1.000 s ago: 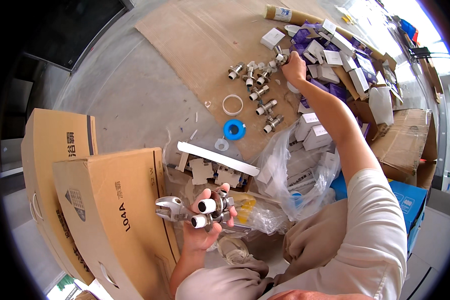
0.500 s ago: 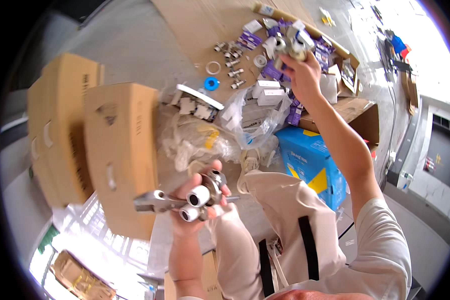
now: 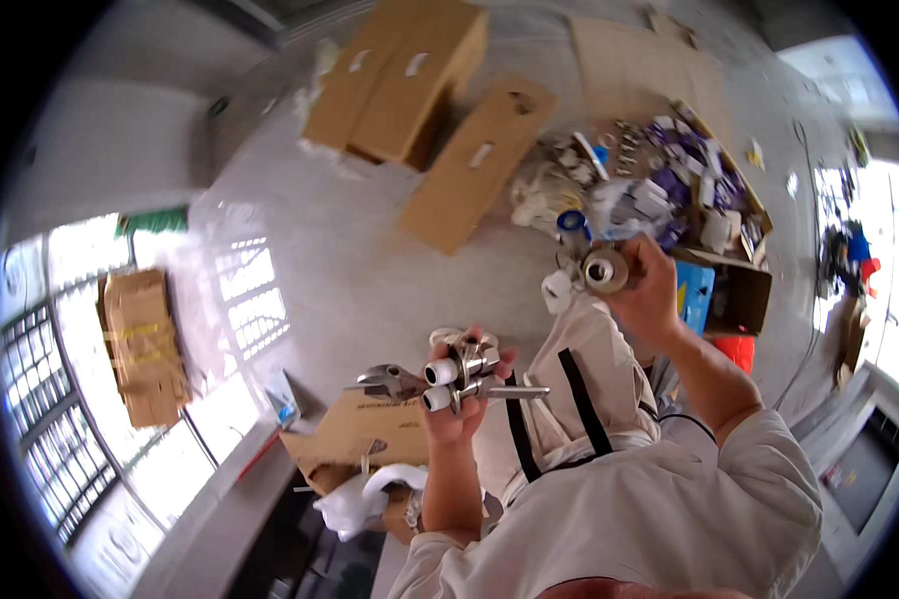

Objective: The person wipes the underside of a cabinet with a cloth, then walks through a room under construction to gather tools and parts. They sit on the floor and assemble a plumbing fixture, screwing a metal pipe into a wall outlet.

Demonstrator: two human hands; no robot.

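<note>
My left hand [image 3: 453, 421] is closed around an adjustable wrench [image 3: 395, 383] and metal pipe fittings [image 3: 477, 355] with white-wrapped ends. The wrench's jaw points left, and its handle sticks out to the right past my fingers. Higher and to the right, my right hand [image 3: 651, 292] grips a cluster of metal valve fittings [image 3: 609, 272]. One round opening in that cluster has a white rim, and a white-wrapped end [image 3: 557, 292] hangs lower left. A blue-rimmed cylindrical piece [image 3: 572, 224] shows at the top of the cluster; its exact kind is unclear.
Large cardboard boxes [image 3: 395, 85] stand far left of the work pile, with a narrower carton [image 3: 479, 165] beside them. Small fittings [image 3: 627, 145], purple packets and plastic bags lie on the floor. A blue box [image 3: 691, 298] and an open carton [image 3: 741, 299] stand right.
My view has swung left, so the floor pile now appears farther up and right. My right hand has drawn back from over the pile with its fittings. The left still holds wrench and fittings.
</note>
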